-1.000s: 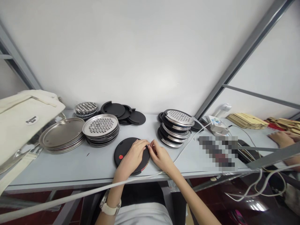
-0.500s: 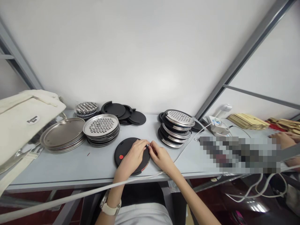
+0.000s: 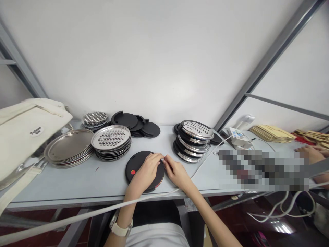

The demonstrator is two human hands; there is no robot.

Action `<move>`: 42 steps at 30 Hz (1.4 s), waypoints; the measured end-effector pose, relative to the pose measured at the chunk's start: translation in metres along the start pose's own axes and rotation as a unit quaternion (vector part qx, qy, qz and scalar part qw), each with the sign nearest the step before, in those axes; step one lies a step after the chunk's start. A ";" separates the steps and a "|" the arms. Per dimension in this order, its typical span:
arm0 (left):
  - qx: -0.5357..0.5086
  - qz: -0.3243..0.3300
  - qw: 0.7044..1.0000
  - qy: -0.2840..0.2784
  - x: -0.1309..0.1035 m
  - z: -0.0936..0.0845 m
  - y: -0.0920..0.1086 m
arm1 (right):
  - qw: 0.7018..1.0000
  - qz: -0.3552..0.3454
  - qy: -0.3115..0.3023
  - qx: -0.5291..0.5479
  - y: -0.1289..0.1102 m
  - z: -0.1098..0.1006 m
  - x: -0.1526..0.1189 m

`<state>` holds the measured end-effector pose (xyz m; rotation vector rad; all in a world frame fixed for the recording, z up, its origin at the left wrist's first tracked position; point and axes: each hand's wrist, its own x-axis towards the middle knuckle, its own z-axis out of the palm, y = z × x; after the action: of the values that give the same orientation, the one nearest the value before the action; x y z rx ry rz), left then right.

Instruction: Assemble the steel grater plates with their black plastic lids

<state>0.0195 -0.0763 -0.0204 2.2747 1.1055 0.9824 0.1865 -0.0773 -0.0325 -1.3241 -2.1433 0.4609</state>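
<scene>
A black round grater case [image 3: 138, 160] with a red-and-orange dot lies on the table close to its front edge. A reddish, shiny strip shows along its lower right rim. My left hand [image 3: 149, 168] lies across the case, its fingers together and bent over the right rim. At that same rim, my right hand [image 3: 177, 171] is closed in a pinch, its fingertips meeting those of my left hand. What lies between the fingertips is too small to make out. Left of the case stands a stack of perforated metal grater discs [image 3: 111, 138].
Metal plates [image 3: 69, 145] are stacked beside a cream bag [image 3: 33, 127]. Black round cases [image 3: 125, 120] lie near the wall. Filled grater cases [image 3: 196, 130] stand at the right. A white cable [image 3: 102, 213] crosses the front. Another person's hand [image 3: 312, 153] shows at far right.
</scene>
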 end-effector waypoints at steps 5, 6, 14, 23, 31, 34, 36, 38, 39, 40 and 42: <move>-0.003 -0.002 1.000 -0.002 0.000 0.001 0.000 | 1.000 -0.002 0.000 0.005 0.000 0.000 0.000; -0.004 -0.004 1.000 -0.001 0.000 0.001 0.000 | 1.000 -0.003 0.001 0.007 0.000 0.000 0.000; -0.003 -0.012 1.000 0.001 -0.002 0.002 -0.001 | 1.000 0.000 0.000 -0.008 -0.001 -0.001 0.000; -0.001 -0.022 1.000 0.003 -0.002 0.003 -0.003 | 1.000 0.000 -0.001 -0.018 -0.001 0.000 0.000; 0.054 -0.028 0.998 -0.006 -0.002 0.004 -0.003 | 1.000 -0.003 -0.001 -0.024 0.001 0.001 0.000; 0.059 -0.029 0.998 -0.008 -0.002 0.004 -0.002 | 1.000 -0.001 -0.002 -0.026 0.000 0.001 0.000; 0.062 -0.028 0.998 -0.013 -0.002 0.004 -0.002 | 1.000 0.000 -0.001 -0.022 -0.001 0.000 0.000; 0.068 -0.029 0.997 -0.017 -0.002 0.004 -0.003 | 1.000 0.002 0.002 -0.016 -0.002 0.000 0.000; 0.070 -0.029 0.997 -0.018 -0.002 0.004 -0.003 | 1.000 0.003 0.003 -0.013 -0.002 -0.001 0.000; 0.071 -0.030 0.997 -0.019 -0.002 0.004 -0.003 | 1.000 0.003 0.003 -0.009 -0.003 -0.001 0.000; 0.071 -0.030 0.997 -0.019 -0.002 0.004 -0.003 | 1.000 0.001 0.001 -0.005 -0.003 -0.001 0.000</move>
<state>0.0200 -0.0768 -0.0254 2.3457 1.2565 0.8571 0.1846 -0.0790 -0.0301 -1.3311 -2.1464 0.4493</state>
